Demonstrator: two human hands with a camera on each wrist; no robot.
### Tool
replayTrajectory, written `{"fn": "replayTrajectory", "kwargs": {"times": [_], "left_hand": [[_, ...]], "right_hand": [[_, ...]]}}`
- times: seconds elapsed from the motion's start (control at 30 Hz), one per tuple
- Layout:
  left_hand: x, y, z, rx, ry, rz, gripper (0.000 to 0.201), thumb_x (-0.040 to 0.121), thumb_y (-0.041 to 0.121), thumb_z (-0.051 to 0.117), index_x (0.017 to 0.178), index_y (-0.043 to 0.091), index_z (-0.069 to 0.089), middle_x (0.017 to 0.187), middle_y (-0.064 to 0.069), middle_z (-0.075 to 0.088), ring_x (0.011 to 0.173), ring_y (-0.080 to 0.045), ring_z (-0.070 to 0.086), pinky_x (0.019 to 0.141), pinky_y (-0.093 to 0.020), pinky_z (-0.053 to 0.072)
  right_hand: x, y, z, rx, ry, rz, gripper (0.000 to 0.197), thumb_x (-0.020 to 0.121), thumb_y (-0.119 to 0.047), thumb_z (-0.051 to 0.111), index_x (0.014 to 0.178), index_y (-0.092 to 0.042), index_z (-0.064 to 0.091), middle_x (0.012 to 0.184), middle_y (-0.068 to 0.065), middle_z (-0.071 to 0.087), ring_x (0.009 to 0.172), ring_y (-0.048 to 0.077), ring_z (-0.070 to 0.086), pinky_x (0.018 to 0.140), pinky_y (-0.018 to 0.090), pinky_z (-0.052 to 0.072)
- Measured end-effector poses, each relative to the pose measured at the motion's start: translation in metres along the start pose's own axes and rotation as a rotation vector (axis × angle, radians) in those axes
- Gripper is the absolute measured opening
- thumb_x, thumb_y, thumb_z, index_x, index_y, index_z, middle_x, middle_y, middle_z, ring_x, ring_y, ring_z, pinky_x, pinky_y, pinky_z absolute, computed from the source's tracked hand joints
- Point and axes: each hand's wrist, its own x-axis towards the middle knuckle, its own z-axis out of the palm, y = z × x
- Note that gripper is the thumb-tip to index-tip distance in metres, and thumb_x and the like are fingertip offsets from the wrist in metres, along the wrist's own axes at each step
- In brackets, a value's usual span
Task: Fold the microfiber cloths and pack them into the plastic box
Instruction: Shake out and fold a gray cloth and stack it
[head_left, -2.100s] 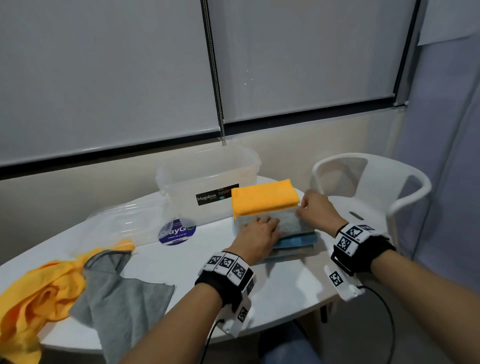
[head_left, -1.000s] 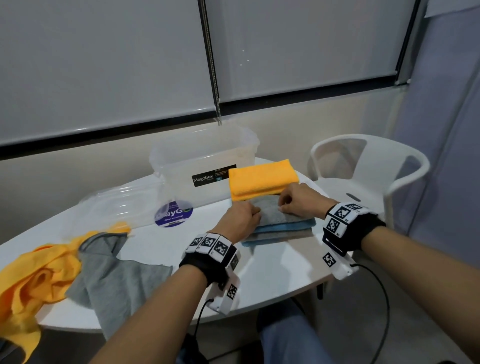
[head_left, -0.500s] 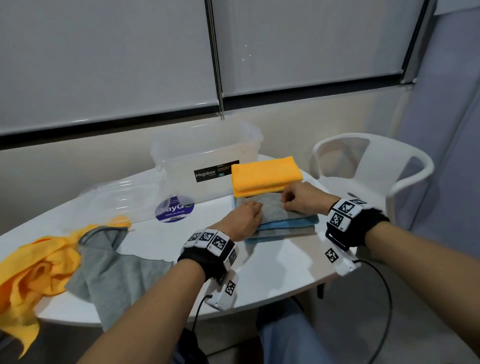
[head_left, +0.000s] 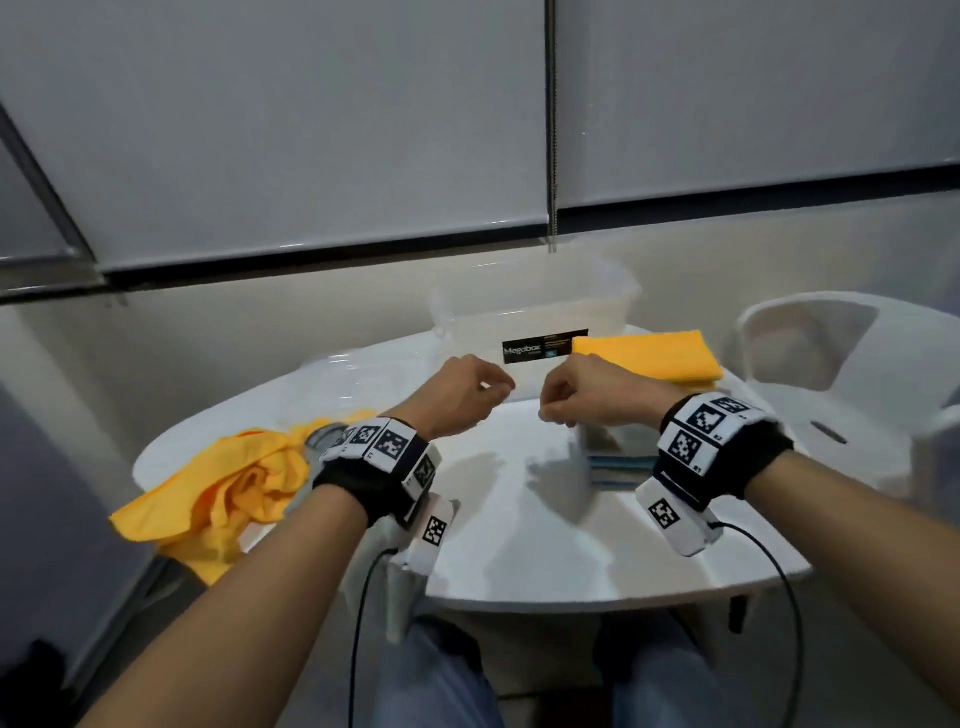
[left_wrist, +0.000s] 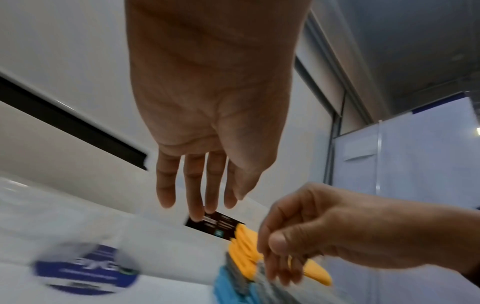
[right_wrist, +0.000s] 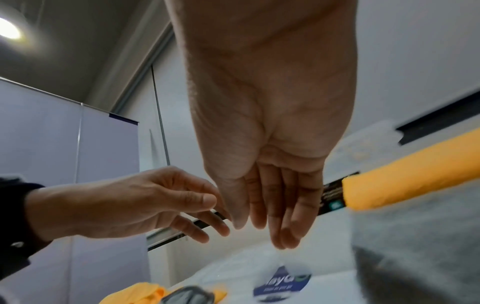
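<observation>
The clear plastic box (head_left: 535, 306) stands open at the back of the white table (head_left: 545, 545). A folded yellow cloth (head_left: 649, 356) lies to its right, and a stack of folded grey and blue cloths (head_left: 618, 460) sits in front of that, partly hidden by my right wrist. My left hand (head_left: 488, 387) and right hand (head_left: 556, 402) hover side by side above the table, just left of the stack, and hold nothing. In the wrist views the left hand's fingers (left_wrist: 197, 195) and the right hand's fingers (right_wrist: 272, 216) hang loose and nearly straight. The grey top cloth (right_wrist: 415, 236) lies folded.
An unfolded yellow cloth (head_left: 223, 488) and a grey one (head_left: 322, 441) lie heaped at the table's left end. The box's clear lid (head_left: 358, 374) with a blue sticker (left_wrist: 85, 269) rests behind my left hand. A white chair (head_left: 831, 353) stands at the right.
Both hands have lifted off the grey cloth on the stack and moved up and left, and are now empty above the table. The stack lies still.
</observation>
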Motion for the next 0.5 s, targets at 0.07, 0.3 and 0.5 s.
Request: {"fn": "replayTrajectory", "kwargs": {"times": [0.07,0.3,0.5], "left_hand": [[-0.018,-0.031,-0.018,0.058,-0.013,-0.08,0.023,0.097,0.026,0.057,0.109,0.017,0.075,0.098,0.003,0.074,0.087,-0.016,0.065,0.067,-0.02,0.046],[-0.087,-0.132,-0.044,0.257,-0.175,-0.285,0.018,0.089,0.022,0.069,0.104,0.015,0.077,0.103,0.003,0.075,0.096,-0.012,0.066,0.088,-0.023,0.049],[-0.108,-0.162,-0.017,0.287,-0.345,-0.36,0.032,0.093,0.024,0.063,0.123,0.017,0.071,0.123,-0.003,0.069,0.113,-0.016,0.063,0.091,-0.021,0.044]], "right_hand": [[0.011,-0.017,0.023,0.079,-0.08,-0.023,0.011,0.088,-0.019,0.07,0.087,-0.008,0.073,0.076,0.007,0.075,0.07,0.021,0.073,0.068,0.032,0.06],[0.048,-0.065,0.114,0.043,-0.275,-0.026,0.023,0.088,-0.021,0.067,0.087,0.002,0.071,0.072,0.013,0.071,0.064,0.027,0.07,0.06,0.029,0.055],[0.063,-0.074,0.173,-0.088,-0.201,0.139,0.039,0.078,-0.033,0.076,0.096,-0.014,0.048,0.094,0.005,0.053,0.087,0.026,0.058,0.06,0.029,0.042]]}}
